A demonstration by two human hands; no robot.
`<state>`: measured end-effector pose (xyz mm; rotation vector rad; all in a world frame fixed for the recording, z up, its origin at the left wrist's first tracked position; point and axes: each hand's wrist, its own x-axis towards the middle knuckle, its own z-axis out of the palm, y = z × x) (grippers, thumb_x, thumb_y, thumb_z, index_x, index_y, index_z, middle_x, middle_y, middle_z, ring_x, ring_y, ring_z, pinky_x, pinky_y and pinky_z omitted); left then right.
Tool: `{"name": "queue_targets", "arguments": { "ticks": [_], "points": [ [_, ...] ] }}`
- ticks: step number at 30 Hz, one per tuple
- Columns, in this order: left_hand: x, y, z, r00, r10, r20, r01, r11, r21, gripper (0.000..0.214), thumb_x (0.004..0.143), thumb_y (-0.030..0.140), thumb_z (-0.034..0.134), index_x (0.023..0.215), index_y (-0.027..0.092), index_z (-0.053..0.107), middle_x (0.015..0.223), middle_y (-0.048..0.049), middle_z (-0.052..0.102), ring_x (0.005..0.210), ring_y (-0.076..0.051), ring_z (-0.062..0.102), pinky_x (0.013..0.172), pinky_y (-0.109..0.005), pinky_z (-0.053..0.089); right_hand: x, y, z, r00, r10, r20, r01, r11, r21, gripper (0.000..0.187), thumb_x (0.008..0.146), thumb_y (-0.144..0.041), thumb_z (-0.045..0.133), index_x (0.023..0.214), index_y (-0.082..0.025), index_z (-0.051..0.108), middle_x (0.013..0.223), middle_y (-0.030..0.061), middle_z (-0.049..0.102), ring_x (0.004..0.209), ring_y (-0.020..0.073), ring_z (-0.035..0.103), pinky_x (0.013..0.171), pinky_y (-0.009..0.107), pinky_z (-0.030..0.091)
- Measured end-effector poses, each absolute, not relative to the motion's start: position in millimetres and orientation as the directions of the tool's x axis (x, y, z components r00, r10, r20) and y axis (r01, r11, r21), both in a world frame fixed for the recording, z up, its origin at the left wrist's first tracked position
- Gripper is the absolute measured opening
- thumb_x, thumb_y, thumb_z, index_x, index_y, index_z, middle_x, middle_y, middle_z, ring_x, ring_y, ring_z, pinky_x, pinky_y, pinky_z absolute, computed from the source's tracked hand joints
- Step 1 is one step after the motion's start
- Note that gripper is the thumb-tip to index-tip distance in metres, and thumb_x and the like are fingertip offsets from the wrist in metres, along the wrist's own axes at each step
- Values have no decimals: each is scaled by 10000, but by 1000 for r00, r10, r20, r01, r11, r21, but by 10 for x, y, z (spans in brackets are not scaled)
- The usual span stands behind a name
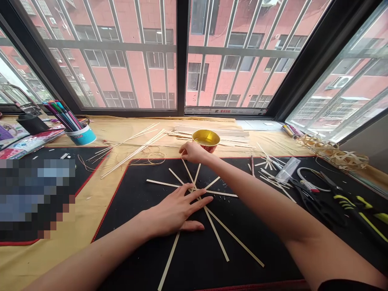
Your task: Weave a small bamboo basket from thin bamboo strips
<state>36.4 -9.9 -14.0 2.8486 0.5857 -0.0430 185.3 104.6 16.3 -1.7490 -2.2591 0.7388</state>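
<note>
The left grip [172,212] lay wide and flat on crossed bamboo strips [192,186] on a black mat [242,258]; the right grip [195,152] narrowed at a strip's end [183,161], its hold unclear. The unbound crossing called for steady pinning.

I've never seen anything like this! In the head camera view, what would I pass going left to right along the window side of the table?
Black holder → pencil cup → loose pale strips → yellow bowl → coiled strips

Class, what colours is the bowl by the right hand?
The bowl is gold inside, red outside; head view.
</note>
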Motion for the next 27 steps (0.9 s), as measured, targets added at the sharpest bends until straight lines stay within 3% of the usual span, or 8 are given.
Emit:
{"name": "queue_targets", "arguments": {
  "ticks": [4,12,23,27],
  "points": [
    [373,-95,-142,919,386,-78,394,-895,210,674,893,537,462,1451,187,324,1504,-109,355,1345,-352,310,1105,-508,287,1842,1044,214,-249,933,-261,878,103,-468,291,911,-315,563,1139,-135,574,1111,73,610,946,178,619,815,373,534],
    [383,-107,-118,914,394,-100,407,-888,215,676,884,530,485,1437,164,355,1496,-109,369,1341,-365,309,1104,-513,292,1716,1211,160,-120,905,-409,900,-74,-429,337,910,-332,562,1184,-138,548,1169,92,579,999,197,599,843,398,522],
    [387,-110,-106,910,411,-58,411,-871,270,751,859,478,563,1472,168,260,1545,-130,255,1303,-342,350,1089,-503,320,1722,1151,178,-132,906,-402,775,-158,-612,335,912,-335,557,1188,-146,547,1179,86,575,1008,201,596,846,403,521],
    [397,-111,-115,909,410,-81,417,-878,236,739,865,501,540,1464,153,281,1532,-127,290,1317,-354,331,1093,-512,307,1754,1111,209,-167,900,-403,736,-158,-658,320,913,-326,558,1175,-145,553,1163,83,584,991,192,602,835,394,526]
  ]
}}
